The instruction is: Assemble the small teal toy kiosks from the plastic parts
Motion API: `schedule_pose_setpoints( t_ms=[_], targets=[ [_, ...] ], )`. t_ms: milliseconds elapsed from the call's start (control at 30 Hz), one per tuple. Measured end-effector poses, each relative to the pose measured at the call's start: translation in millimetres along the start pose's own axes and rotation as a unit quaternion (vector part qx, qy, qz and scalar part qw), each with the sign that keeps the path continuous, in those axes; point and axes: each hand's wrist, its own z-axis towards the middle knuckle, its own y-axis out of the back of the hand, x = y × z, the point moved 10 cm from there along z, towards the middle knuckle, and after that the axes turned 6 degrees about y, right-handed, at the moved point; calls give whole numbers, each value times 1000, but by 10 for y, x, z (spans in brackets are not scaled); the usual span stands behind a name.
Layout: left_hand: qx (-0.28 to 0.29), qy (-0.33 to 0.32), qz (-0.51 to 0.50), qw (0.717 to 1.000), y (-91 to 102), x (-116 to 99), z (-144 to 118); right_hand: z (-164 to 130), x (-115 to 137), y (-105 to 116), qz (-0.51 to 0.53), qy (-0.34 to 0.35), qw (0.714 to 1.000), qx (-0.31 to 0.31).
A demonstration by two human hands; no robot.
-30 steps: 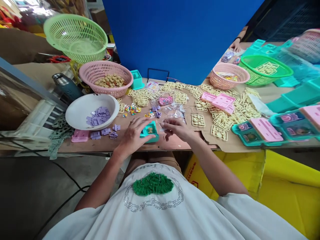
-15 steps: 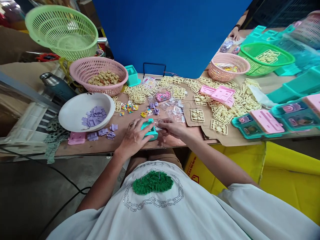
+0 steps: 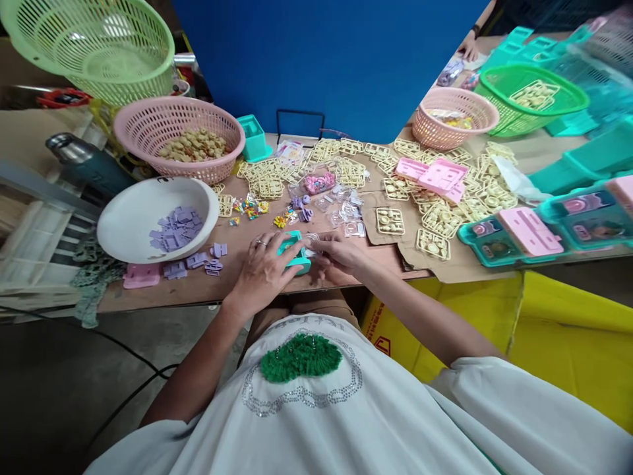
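Fingers [image 3: 284, 254] of left hand [image 3: 262, 267] clasp teal box [image 3: 297, 254] | right hand [image 3: 336, 254] fingers pinched at its right edge | box at near tabletop [image 3: 198, 290] edge | white bowl [image 3: 128, 224] far left

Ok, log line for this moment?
left hand: grips teal box | right hand: fingers at box edge | white bowl: purple pieces

Your left hand [image 3: 262, 267] grips a small teal box [image 3: 295, 254] at the near edge of the surface [image 3: 163, 293], while the fingers of your right hand [image 3: 336, 254] touch its right side. To your left, a white bowl [image 3: 133, 211] holds purple pieces [image 3: 173, 227], with a pink basket [image 3: 148, 125] of tan pieces behind it. Cream part frames [image 3: 390, 221] lie scattered to the right, near teal trays [image 3: 489, 241].
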Motion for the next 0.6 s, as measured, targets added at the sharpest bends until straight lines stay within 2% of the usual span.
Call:
schedule_pose_setpoints(
  t_ms=[100, 167, 233, 367, 433, 533, 600],
  targets=[
    [-6, -4, 6, 1000, 8, 3, -9, -28, 184, 115, -85, 40, 993, -76],
    [-6, -6, 7, 1000, 9, 2, -17, -38, 247, 134, -115, 54, 987, -99],
    [-6, -8, 4, 1000, 11, -6, -20, -26, 213, 106, -95, 50, 990, -92],
    [-16, -6, 10, 1000, 23, -18, -12, -1, -2, -19, 40, 9, 999, -32],
    [-19, -6, 7, 1000, 12, -9, -13, -11, -46, -51, 71, 1, 997, -15],
    [-51, -16, -45, 998, 33, 37, -61, -52, 10, 26, 56, 27, 997, -47],
    [-107, -3, -98, 989, 83, 157, -145, -103, 61, 131, 44, 51, 993, -98]
  ],
)
